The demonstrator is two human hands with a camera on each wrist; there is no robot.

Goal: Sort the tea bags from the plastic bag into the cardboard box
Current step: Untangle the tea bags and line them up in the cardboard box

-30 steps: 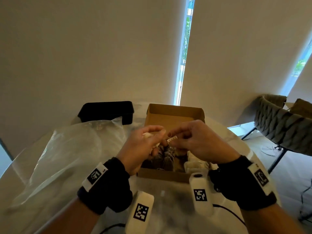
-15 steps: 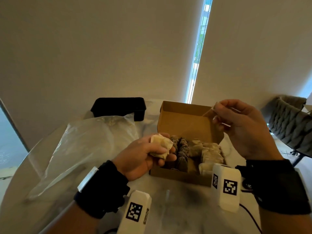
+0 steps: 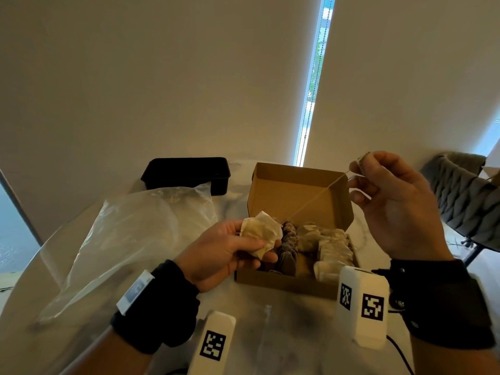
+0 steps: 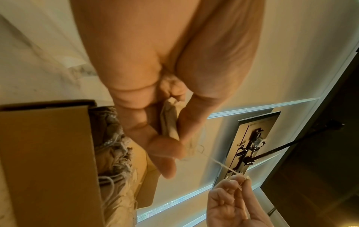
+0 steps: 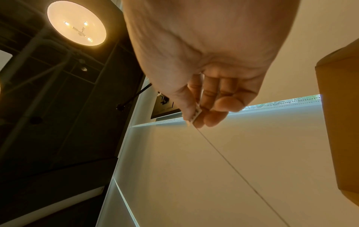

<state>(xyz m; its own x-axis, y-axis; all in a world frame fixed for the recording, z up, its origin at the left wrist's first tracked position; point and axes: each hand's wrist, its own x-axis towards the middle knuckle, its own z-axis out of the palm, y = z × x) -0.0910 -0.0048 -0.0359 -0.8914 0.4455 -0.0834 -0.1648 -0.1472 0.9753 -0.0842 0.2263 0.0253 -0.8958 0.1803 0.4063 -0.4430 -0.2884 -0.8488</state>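
Head view: at the tabletop's near edge, the left hand (image 3: 224,253) grips a tea bag (image 3: 261,234) over the cardboard box's (image 3: 284,284) left side, while the right hand (image 3: 392,201) pinches its paper tag (image 3: 363,158), the string (image 3: 316,197) drawn taut. The plastic bag (image 3: 130,239) lies flat to the left.

Left wrist view: fingers (image 4: 136,116) clamp the folded tea bag beside packed rows.

Right wrist view: thumb and forefinger hold the tag. The step appears to be untangling; next, gather the string and seat the bag in a row.
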